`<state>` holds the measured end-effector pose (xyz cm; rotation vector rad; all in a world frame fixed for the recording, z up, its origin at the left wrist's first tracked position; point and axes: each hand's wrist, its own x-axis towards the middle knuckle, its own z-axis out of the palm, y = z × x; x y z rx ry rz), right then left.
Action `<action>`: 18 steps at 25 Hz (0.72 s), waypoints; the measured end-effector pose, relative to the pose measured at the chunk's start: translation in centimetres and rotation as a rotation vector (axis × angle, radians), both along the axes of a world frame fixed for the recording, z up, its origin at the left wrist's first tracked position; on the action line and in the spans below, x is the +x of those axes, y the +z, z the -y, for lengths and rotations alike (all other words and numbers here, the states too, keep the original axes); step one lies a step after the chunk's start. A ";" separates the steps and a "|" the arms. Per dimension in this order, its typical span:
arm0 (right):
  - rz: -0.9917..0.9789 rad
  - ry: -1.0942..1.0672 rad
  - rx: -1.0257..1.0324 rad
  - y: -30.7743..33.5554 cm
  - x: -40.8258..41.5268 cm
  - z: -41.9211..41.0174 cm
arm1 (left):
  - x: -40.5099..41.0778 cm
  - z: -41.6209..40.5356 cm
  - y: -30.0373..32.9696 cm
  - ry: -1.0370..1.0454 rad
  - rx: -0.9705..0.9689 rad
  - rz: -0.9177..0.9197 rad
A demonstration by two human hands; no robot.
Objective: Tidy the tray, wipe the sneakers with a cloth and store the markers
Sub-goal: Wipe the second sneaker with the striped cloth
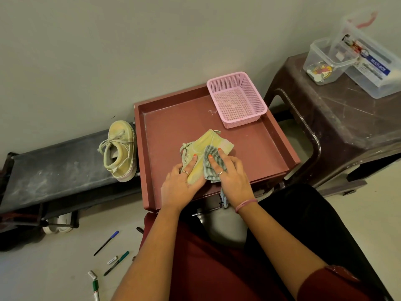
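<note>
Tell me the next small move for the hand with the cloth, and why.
Probably draw the right hand and its striped cloth along the sneaker toward the toe. The cloth is pressed on the shoe's side, the left hand steadies it in the tray, and most of its upper lies uncovered.

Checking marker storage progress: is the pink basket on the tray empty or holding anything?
Empty. The pink basket shows only its bare mesh floor; the markers lie on the floor beside the tray.

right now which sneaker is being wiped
The sneaker inside the tray, held by the left hand, with the cloth pressed on it; the other sneaker sits outside, untouched.
</note>
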<state>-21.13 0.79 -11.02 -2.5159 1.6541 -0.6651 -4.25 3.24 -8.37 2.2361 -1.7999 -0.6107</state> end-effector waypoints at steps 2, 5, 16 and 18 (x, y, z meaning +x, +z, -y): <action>0.024 -0.005 -0.019 0.2 -0.1 1.0 | 0.0 0.2 -0.1 0.011 0.005 -0.003; 0.064 -0.032 -0.002 0.5 0.2 1.9 | -0.2 0.2 -0.2 0.019 0.007 0.014; 0.064 -0.367 0.523 4.0 -1.1 9.2 | -1.7 -0.9 -1.0 -0.037 -0.070 0.171; 0.134 -0.293 0.411 3.8 0.3 7.4 | -1.3 -0.6 -1.1 -0.017 -0.058 0.137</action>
